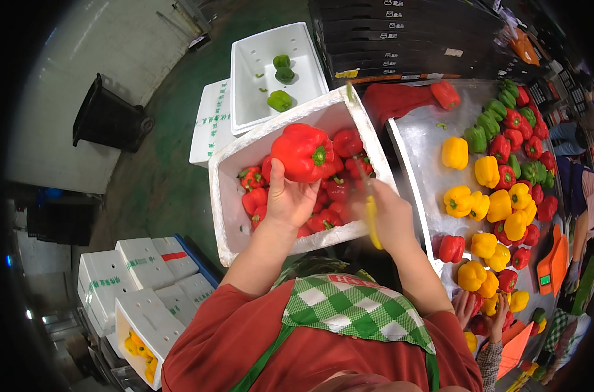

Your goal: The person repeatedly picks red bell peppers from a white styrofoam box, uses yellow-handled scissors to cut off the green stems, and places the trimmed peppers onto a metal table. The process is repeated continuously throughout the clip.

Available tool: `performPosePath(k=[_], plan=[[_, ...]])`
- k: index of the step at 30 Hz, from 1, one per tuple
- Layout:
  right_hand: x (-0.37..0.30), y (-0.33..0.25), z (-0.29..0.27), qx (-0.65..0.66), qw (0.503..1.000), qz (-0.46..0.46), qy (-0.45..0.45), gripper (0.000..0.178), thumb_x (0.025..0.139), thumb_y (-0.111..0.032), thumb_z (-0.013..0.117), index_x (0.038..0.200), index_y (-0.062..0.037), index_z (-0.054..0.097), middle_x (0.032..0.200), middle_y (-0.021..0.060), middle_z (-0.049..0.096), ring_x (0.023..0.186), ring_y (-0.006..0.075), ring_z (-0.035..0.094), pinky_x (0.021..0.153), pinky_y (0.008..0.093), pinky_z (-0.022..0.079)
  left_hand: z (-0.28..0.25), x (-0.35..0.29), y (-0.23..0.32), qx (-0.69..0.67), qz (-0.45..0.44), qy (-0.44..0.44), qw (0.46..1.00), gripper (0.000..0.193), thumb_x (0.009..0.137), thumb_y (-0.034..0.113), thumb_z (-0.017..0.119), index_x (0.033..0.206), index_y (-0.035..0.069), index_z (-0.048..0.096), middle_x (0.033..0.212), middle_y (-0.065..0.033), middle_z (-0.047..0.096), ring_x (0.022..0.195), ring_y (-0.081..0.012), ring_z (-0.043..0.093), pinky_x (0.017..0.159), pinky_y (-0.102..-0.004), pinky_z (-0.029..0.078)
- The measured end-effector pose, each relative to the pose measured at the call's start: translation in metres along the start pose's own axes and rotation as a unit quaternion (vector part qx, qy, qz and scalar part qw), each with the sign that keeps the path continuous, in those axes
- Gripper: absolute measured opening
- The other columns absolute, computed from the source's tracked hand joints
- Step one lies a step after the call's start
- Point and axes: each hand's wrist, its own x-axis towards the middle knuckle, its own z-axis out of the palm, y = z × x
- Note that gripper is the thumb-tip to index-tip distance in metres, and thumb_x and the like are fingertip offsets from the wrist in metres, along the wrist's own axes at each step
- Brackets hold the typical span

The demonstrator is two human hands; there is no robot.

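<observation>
Head view: at nine o'clock we see a black bin [107, 121] on the green floor, and toward seven o'clock a stack of white foam boxes [140, 274], one showing yellow peppers [142, 356]. At twelve o'clock sits an open foam box [244, 78] holding a few green peppers [280, 81].

Just left of centre, our left hand [289, 199] has its fingers curled up around the underside of a large red bell pepper [303, 151], gripping it above the white foam crate [235, 215], which is full of red peppers [333, 189]. Our right hand [388, 215], just right of centre, is blurred; it appears closed around a yellow-handled tool [373, 225], touching the crate's near edge, though we cannot tell how tight the grip is.

At three o'clock a metal table [417, 147] carries yellow, red and green peppers [499, 206]. Toward five o'clock another person's hands [483, 310] rest among the peppers at the table's near end.
</observation>
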Motion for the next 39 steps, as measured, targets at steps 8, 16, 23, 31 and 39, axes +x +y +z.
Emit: performPosePath(k=[8,16,23,31,39], plan=[[0.003,-0.003,0.006,0.601,0.796,0.065,-0.014,0.085,0.080,-0.026,0.078,0.145,-0.0052,0.027,0.126,0.0149,0.048,0.116,0.0259,0.053,0.103,0.0392,0.041,0.012,-0.011,-0.029,0.137,0.048,-0.155,0.977,0.091,0.071,0.026,0.088,0.140,0.015,0.030,0.140,-0.0076,0.044,0.129,-0.0264,0.045,0.106,-0.0448,0.042],[-0.024,0.040,-0.042,0.391,0.901,0.064,0.175,0.093,0.070,-0.021,0.087,0.141,-0.0038,0.031,0.124,0.0118,0.047,0.114,0.0227,0.053,0.099,0.0361,0.044,0.010,-0.003,-0.042,0.445,0.178,-0.240,0.844,0.006,0.083,0.007,0.073,0.086,0.006,0.069,0.147,-0.0155,0.039,0.139,-0.0297,0.036,0.113,-0.0424,0.028],[-0.074,0.160,-0.171,-0.117,0.892,0.197,0.389,0.069,0.061,-0.006,0.090,0.121,-0.0045,0.054,0.106,0.0078,0.059,0.099,0.0224,0.060,0.086,0.0351,0.050,-0.074,0.033,0.004,0.638,0.156,-0.053,0.752,0.014,0.086,0.012,0.070,0.094,0.002,0.065,0.139,-0.0180,0.048,0.133,-0.0302,0.044,0.108,-0.0436,0.035],[-0.139,0.210,-0.239,-0.561,0.663,0.271,0.415,0.060,0.074,-0.040,0.080,0.120,-0.0072,0.060,0.102,0.0184,0.066,0.095,0.0363,0.063,0.079,0.0456,0.050,-0.202,0.058,0.033,0.821,0.056,-0.002,0.568,0.057,0.076,0.024,0.080,0.124,0.003,0.058,0.126,-0.0159,0.058,0.119,-0.0271,0.055,0.102,-0.0357,0.042],[-0.075,0.222,-0.131,0.032,0.903,0.155,0.400,0.065,0.085,0.000,0.072,0.141,-0.0070,0.040,0.128,0.0091,0.053,0.101,0.0137,0.056,0.084,0.0255,0.048,-0.186,0.118,-0.064,0.817,-0.006,0.037,0.575,0.081,0.073,0.033,0.082,0.136,-0.003,0.044,0.132,-0.0240,0.054,0.124,-0.0336,0.051,0.104,-0.0388,0.042]])
